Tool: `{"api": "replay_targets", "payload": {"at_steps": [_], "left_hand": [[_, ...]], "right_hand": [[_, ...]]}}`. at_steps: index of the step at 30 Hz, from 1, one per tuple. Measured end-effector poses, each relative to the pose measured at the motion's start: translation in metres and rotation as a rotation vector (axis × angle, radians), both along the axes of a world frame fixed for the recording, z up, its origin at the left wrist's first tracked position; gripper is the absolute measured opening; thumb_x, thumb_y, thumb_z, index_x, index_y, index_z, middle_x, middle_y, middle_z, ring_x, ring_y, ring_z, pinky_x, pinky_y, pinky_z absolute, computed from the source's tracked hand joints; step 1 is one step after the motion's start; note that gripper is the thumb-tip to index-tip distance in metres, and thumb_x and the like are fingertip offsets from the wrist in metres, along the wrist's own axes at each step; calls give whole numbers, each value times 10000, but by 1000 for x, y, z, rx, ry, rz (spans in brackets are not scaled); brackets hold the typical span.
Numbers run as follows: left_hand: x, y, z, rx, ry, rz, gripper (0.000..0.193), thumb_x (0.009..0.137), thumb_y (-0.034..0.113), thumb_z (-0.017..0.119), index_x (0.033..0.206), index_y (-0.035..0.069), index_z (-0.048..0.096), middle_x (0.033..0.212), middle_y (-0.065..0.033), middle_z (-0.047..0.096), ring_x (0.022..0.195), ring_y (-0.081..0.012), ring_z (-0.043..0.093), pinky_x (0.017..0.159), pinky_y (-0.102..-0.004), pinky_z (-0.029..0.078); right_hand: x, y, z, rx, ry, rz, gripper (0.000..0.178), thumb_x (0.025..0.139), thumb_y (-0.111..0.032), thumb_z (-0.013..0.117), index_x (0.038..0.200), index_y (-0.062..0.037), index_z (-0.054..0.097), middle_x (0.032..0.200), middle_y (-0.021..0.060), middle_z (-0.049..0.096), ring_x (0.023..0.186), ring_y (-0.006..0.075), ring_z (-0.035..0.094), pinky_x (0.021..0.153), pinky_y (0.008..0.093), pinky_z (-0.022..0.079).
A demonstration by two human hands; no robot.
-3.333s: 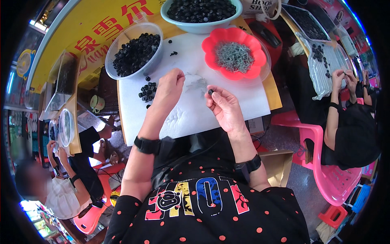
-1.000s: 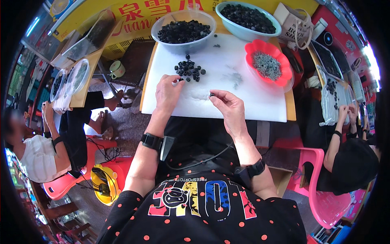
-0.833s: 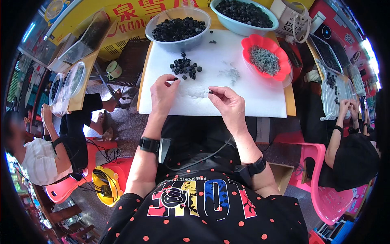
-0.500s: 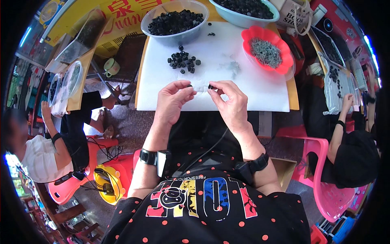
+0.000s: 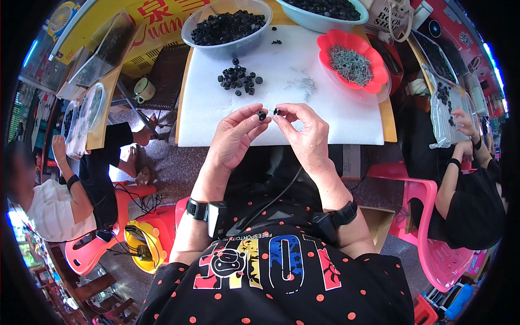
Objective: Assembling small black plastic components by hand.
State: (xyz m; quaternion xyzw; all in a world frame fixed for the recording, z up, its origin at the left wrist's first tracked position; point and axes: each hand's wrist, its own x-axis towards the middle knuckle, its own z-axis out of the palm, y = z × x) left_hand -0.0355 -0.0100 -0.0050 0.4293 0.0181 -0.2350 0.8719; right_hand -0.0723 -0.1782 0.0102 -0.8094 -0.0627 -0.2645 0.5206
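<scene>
Over the near part of a white foam sheet point(image 5: 216, 132), my left hand point(image 5: 233, 136) pinches a small round black part point(image 5: 262, 115) between thumb and fingertips. Close by on its right, my right hand point(image 5: 303, 132) grips a smaller black piece point(image 5: 277, 111). The two parts are a little apart, and their exact kind is too small to tell. A loose group of black caps point(image 5: 238, 79) lies on the sheet beyond my left hand. Thin metal pins point(image 5: 304, 84) are scattered beyond my right hand. More pins fill a red flower-shaped bowl point(image 5: 382, 76) at the right.
A clear tub point(image 5: 187, 40) and a pale blue basin point(image 5: 295, 20), both heaped with black parts, stand at the back. Two people sit at side tables, left and right. A pink chair point(image 5: 428, 216) is at the right, a yellow helmet point(image 5: 145, 244) lower left.
My hands have come closer together, and the black part in my left hand now shows more fully. The view has shifted slightly. The person at the right has raised a hand.
</scene>
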Motion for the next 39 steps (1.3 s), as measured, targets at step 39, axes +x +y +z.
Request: {"api": "replay_targets", "payload": {"at_steps": [39], "left_hand": [[0,5,-20,-77,25,-12,186,889,7,611,1073,-17,603,1032,-129,634,945,-202,650,898,-339,551]], "right_hand": [[-5,7,2,85,159,99,176,772,-49,744,932,0,690,843,103,692,722,156,669,646,258,538]]}}
